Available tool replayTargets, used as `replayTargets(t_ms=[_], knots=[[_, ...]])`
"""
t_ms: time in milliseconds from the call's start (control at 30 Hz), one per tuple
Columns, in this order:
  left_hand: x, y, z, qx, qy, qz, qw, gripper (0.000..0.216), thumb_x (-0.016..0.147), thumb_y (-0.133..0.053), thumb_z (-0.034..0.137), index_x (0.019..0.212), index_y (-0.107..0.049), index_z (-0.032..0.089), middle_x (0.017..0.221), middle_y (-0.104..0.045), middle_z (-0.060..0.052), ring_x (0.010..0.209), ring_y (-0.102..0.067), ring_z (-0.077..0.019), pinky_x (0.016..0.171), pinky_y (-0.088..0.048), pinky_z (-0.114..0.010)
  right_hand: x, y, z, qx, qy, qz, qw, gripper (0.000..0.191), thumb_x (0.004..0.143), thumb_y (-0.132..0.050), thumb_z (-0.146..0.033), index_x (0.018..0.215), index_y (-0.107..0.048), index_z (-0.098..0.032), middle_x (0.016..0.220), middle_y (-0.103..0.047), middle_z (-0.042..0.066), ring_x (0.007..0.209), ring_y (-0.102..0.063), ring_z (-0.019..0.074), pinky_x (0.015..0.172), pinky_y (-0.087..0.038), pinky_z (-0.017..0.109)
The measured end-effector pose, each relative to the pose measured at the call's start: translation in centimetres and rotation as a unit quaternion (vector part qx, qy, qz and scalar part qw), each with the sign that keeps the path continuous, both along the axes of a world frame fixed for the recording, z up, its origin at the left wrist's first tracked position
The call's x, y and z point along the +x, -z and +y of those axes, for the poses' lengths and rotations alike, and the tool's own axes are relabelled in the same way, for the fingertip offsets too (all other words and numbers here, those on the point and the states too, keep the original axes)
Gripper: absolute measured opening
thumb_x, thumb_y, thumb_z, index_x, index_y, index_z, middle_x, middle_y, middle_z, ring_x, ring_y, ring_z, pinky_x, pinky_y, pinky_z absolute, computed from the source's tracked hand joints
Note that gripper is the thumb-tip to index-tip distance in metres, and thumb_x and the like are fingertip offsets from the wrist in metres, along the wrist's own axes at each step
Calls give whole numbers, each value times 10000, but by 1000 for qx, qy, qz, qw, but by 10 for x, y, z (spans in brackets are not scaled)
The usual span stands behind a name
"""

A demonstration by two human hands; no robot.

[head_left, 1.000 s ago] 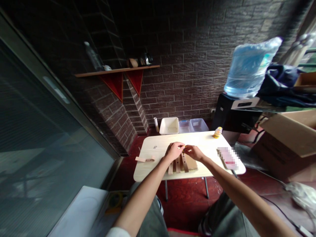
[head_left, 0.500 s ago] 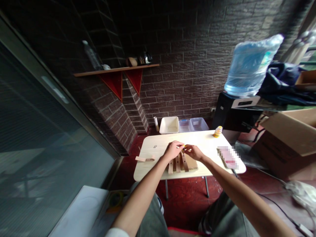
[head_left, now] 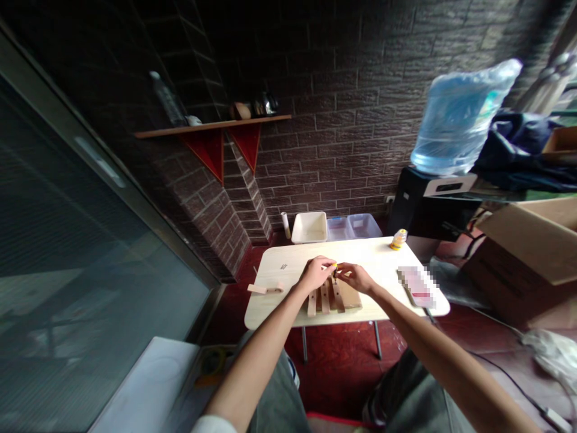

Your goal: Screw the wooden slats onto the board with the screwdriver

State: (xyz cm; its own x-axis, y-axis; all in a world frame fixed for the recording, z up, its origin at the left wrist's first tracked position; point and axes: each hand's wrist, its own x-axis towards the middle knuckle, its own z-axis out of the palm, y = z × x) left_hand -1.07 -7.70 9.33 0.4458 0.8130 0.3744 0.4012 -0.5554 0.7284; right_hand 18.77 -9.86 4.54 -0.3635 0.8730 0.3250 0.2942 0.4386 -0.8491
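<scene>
My left hand (head_left: pixel 317 272) is closed in a pinch on the yellow top of a small dark tool that looks like a short screwdriver (head_left: pixel 335 272). The tool stands nearly upright over the rightmost wooden strip (head_left: pixel 338 297). From the right side, the fingertips of my right hand (head_left: pixel 356 277) close in on its lower dark part. Two more wooden strips with holes, a left one (head_left: pixel 312 304) and a middle one (head_left: pixel 325 299), lie side by side near it. Under them is a flat brown board (head_left: pixel 352 296). The tool's tip is too small to make out.
On the pale table (head_left: pixel 288 310) are wooden pieces (head_left: pixel 256 289) at left, several small dark screws or pins (head_left: pixel 283 266), a yellow-and-clear bottle (head_left: pixel 398 239) and a blurred pink item (head_left: pixel 417 287). Plastic bins (head_left: pixel 309 228) stand behind; a cardboard box (head_left: pixel 527 258) is at right.
The small tool's dark body shows more plainly between my hands, and the fingers have shifted slightly around it. Strips and table items stay in place.
</scene>
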Motion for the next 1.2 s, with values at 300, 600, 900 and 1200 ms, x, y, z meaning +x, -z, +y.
replayTargets(t_ms=[300, 600, 900, 1200], knots=[[-1, 0, 0, -1, 4, -4, 1000, 175, 843, -658, 214, 987, -756, 207, 1027, -736, -46, 904, -691, -172, 867, -561, -308, -3, 1, 5, 9, 17, -28, 999, 292, 865, -629, -429, 983, -698, -171, 935, -742, 84, 796, -671, 188, 710, -548, 292], [4, 0, -2, -34, -11, -22, 999, 184, 806, -705, 253, 973, -759, 199, 1004, -747, -60, 912, -696, -182, 873, -555, -314, -6, -7, -4, -17, 39, -32, 999, 324, 863, -630, -432, 1043, -688, -169, 991, -743, 106, 829, -695, 208, 684, -547, 281], [-3, 2, 6, -109, 7, -44, 993, 189, 778, -717, 227, 953, -745, 162, 966, -762, -80, 895, -712, -192, 843, -567, -313, -4, -10, 5, -39, 14, -65, 997, 335, 838, -652, -440, 1047, -698, -183, 991, -753, 89, 814, -711, 218, 703, -551, 301], [-8, 4, 8, -145, -5, -66, 987, 199, 769, -725, 213, 958, -751, 160, 989, -763, -93, 915, -717, -197, 876, -565, -329, -9, -9, 15, -8, 26, -127, 991, 239, 842, -634, -360, 990, -711, -189, 935, -760, 74, 792, -709, 212, 721, -541, 305]])
